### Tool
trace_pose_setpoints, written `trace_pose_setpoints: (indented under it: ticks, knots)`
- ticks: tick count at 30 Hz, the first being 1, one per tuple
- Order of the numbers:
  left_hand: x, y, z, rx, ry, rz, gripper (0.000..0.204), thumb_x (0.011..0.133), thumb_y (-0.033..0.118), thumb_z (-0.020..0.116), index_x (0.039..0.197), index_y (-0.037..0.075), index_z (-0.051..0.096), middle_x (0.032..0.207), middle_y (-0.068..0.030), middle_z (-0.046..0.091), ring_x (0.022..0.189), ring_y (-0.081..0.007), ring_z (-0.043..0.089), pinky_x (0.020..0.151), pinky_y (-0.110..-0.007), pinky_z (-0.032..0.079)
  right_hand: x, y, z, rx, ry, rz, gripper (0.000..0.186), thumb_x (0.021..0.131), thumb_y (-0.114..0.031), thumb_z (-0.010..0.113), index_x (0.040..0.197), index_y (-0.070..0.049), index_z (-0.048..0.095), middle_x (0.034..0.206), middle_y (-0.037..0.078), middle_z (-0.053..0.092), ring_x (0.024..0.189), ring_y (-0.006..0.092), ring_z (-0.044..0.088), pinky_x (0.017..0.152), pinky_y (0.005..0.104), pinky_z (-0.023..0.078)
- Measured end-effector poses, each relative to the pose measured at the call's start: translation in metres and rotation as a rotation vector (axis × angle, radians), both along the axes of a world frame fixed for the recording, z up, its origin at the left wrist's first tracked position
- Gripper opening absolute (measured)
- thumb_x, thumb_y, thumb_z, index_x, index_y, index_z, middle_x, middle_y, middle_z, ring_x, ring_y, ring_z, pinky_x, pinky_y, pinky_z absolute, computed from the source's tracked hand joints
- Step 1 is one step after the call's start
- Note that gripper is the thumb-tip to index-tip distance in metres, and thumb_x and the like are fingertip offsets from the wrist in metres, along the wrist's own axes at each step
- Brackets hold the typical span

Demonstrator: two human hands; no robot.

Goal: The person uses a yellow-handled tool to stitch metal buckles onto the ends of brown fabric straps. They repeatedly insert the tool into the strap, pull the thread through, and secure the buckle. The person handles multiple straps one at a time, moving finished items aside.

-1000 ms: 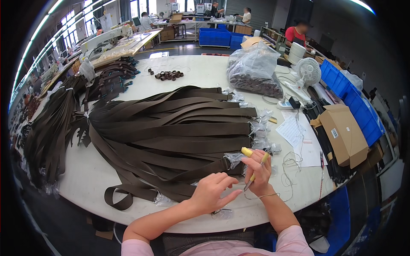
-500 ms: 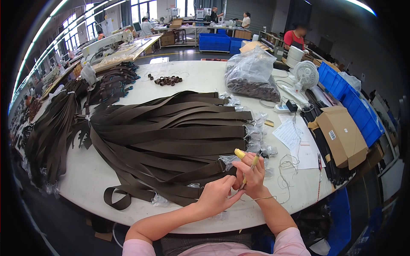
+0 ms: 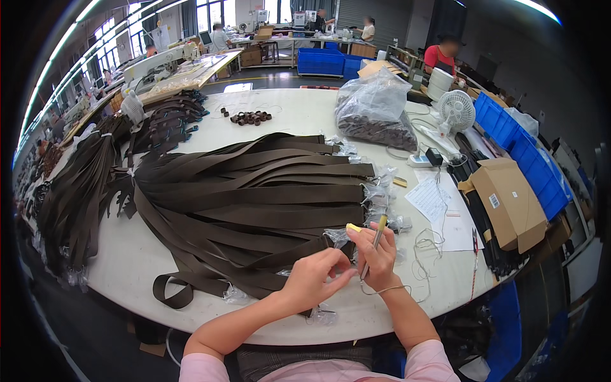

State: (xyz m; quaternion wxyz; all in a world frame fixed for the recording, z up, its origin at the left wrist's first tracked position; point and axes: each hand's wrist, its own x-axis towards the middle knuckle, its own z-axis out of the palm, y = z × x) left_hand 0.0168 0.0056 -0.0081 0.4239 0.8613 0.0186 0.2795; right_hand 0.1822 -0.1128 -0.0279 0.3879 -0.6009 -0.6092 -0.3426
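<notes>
Both hands meet just above the near edge of the table [image 3: 127, 267]. The right hand [image 3: 379, 254] is curled around a slim yellowish tool [image 3: 377, 240] held upright; the left hand [image 3: 312, 283] pinches its fingertips together against the end of a dark brown strap [image 3: 299, 251], beside the right hand. The strap belongs to a fanned pile of straps [image 3: 254, 197] covering the middle of the white round table. A small fan [image 3: 456, 111], a cardboard box [image 3: 509, 204] and blue bins [image 3: 528, 159] stand to the right, in a workshop.
</notes>
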Motion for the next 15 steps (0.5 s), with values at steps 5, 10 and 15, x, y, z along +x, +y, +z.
trace_pose_setpoints:
  ticks: [5,10,15]
  knots:
    - [-0.008,0.048,-0.013,0.276,-0.117,0.331,0.025,0.087,0.012,0.083,0.107,0.005,0.07,0.11,-0.0101,0.067,0.104,-0.03,0.064,0.086,-0.041,0.055,0.002,0.0,-0.003,0.022,-0.007,0.056,0.039,0.091,-0.004,0.069,0.13,-0.009,0.072,0.114,0.01,0.078,0.101,0.0252,0.074,0.104,0.0461,0.052]
    - [-0.017,0.061,-0.036,0.321,-0.008,0.358,0.045,0.084,0.017,0.086,0.124,0.006,0.068,0.121,-0.0114,0.061,0.11,-0.0315,0.06,0.088,-0.041,0.055,-0.014,0.012,-0.013,-0.109,-0.038,0.09,0.037,0.089,-0.004,0.072,0.126,-0.01,0.072,0.119,0.014,0.076,0.105,0.0263,0.072,0.106,0.0459,0.051]
    - [-0.018,0.063,-0.039,0.357,0.043,0.325,0.051,0.084,0.022,0.088,0.126,0.006,0.065,0.12,-0.0115,0.06,0.102,-0.0316,0.063,0.077,-0.04,0.058,-0.019,0.026,-0.029,-0.199,-0.054,0.09,0.033,0.087,-0.003,0.075,0.119,-0.011,0.071,0.122,0.016,0.075,0.108,0.0276,0.072,0.11,0.0464,0.048]
